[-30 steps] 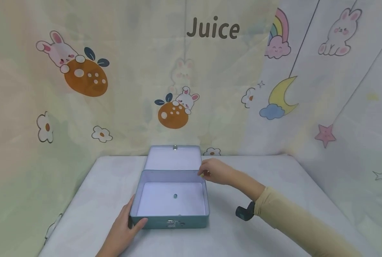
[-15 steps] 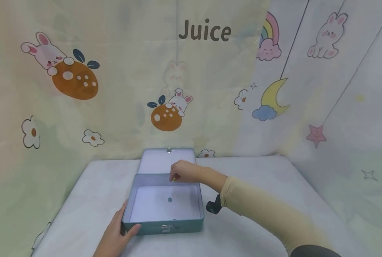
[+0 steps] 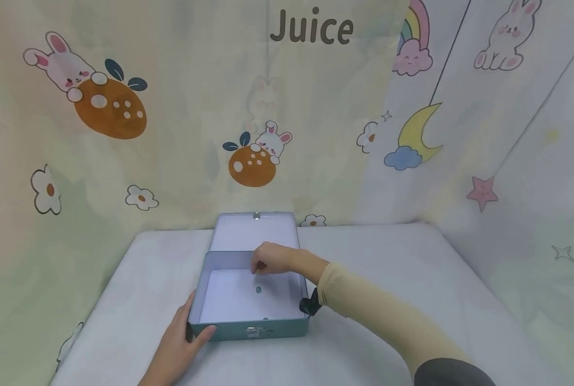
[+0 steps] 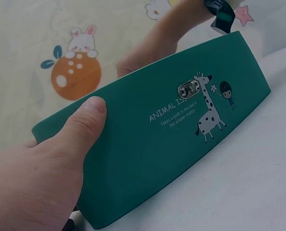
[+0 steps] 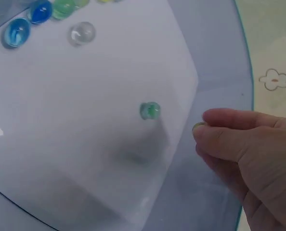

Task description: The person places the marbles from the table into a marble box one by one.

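A green tin box with pale inside walls stands with its lid thrown back. My left hand grips the box's near left corner, thumb flat on the front wall beside a printed giraffe. Over the far half of the box, my right hand pinches a small yellow-green marble between thumb and forefinger; mostly the fingers hide it. Just below lies a green marble on the white bottom. Several blue, green and clear marbles, such as a blue one, gather toward one wall.
White cloth covers the table on both sides of the box. A metal latch sits on the front wall. The black wrist camera on my right arm hangs by the right rim. Printed curtains close off the back.
My right hand has moved left from the box's right rim to above its inside, then slightly lower, still pinching the small marble. The left hand keeps its hold; the head view has shifted a little.
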Available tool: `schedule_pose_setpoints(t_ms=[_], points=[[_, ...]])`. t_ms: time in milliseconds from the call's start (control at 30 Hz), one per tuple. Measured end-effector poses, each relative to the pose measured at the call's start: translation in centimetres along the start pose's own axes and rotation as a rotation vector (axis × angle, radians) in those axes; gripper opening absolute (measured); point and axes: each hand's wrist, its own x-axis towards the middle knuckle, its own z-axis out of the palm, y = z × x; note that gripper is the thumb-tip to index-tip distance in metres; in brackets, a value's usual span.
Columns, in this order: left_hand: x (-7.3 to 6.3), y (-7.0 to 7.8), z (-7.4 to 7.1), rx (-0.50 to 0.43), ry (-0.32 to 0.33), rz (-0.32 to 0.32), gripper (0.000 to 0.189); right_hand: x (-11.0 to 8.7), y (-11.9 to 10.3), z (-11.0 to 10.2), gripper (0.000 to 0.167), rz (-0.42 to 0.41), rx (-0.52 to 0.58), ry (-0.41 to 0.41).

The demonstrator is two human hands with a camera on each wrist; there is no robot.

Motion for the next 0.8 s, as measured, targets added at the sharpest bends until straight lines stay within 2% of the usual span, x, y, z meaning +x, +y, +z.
schedule_pose_setpoints(t_ms=[133,367,533,700,800], points=[[0.0,-0.2,-0.3,-0.003,0.015,0.010,0.090,0.5,-0.3,0.6,0.010,0.026,-0.039,-0.058],[-1.2,-0.1,-0.2,-0.010,-0.030,-0.072,0.091,1.1,-1.2,2.4,0.007,0.072,-0.085,-0.127],[-1.4,0.0,0.2,-0.027,-0.028,-0.099,0.092,1.1,-1.2,2.7,0.007,0.081,-0.086,-0.160],[-1.7,-0.6,0.1,-0.007,-0.043,-0.117,0.092,1.1,-1.5,3.0,0.014,0.051,-0.041,-0.153],[-2.5,-1.0,-0.1,0.025,-0.100,-0.147,0.092,0.4,-2.0,3.5,0.017,0.028,0.017,-0.128]])
